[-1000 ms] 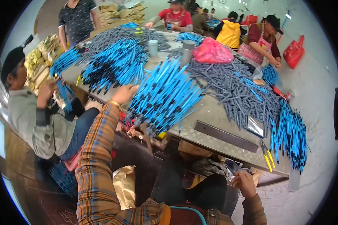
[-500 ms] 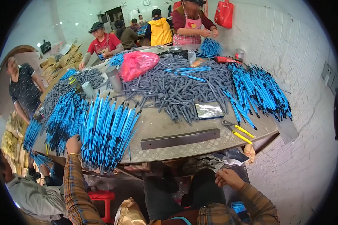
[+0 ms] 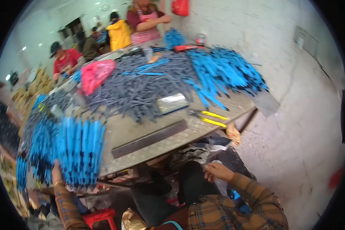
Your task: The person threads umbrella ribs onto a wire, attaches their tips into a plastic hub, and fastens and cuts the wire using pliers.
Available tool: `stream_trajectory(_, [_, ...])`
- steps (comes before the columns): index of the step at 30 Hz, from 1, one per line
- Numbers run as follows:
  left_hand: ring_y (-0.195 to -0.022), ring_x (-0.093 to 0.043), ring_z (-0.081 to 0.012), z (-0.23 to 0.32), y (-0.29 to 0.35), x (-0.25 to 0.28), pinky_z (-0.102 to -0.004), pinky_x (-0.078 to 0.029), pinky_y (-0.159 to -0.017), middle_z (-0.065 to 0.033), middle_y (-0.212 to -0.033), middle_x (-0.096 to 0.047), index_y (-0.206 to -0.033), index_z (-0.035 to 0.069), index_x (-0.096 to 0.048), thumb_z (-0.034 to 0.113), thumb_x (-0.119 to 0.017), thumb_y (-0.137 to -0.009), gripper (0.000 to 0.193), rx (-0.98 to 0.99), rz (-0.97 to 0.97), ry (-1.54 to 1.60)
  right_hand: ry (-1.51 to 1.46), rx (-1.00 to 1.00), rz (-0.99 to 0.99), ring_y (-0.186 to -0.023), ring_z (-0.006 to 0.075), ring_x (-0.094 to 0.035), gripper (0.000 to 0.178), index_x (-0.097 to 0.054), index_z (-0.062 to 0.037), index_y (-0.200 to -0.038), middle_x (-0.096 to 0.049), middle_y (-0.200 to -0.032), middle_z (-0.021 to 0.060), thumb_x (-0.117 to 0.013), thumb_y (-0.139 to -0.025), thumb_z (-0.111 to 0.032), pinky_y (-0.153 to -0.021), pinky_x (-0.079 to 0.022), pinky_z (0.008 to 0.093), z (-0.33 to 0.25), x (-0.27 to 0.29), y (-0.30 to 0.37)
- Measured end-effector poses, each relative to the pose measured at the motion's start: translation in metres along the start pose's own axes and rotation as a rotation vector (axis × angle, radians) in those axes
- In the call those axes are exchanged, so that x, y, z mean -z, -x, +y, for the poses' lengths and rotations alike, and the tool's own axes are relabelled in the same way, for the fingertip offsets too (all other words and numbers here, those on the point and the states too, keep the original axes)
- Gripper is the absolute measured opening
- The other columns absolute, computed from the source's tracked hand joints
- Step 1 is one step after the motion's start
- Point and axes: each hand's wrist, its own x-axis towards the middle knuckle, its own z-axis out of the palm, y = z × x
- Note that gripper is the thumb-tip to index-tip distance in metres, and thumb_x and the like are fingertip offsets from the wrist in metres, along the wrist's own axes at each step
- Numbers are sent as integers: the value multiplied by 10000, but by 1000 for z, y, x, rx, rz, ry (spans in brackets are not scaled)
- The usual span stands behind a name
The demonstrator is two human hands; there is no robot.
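My left hand rests against the left lower edge of a bundle of slim blue rods with black ends, which leans at the table's near left edge. Motion smears its fingers, so their grip does not show. Over my lap, by my right knee, my right hand hangs with fingers curled in toward the thumb; whatever they may hold is too small to make out. Another heap of blue rods lies just left of the bundle. A large pile of short grey rod-like pieces covers the table's middle.
On the table lie a dark metal bar, yellow-handled pliers, a shiny flat box and a pink plastic bag. More blue rods are heaped at right. A red stool stands below. Co-workers sit across the table.
My view has swung to the right, so the table and people appear shifted left. My left hand stays at the blue rod bundle; my right hand remains curled above my lap.
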Motion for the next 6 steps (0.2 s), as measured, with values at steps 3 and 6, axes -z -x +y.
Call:
stream_trajectory(3, [-1297,-284,-295,19,25,-26,-405,-190,-1073,-106,-1435,-286,-1424,85,-177,576,-405,-863,779,21,-462,334,144,42,167,-527,155,-584,323,-532,-28,-943,-605,-710,87,-449,-916,-339,-459,-479,274,44,41,10])
stream_trajectory(6, [-1008,-503,-297,55,94,-35,-362,-374,-909,-200,-1187,-542,-1199,-57,-495,343,-345,-952,494,-138,-203,-285,-41,93,630,-568,166,-592,315,-475,-25,-1052,-600,-771,108,-413,-932,-310,-488,-493,282,76,88,39])
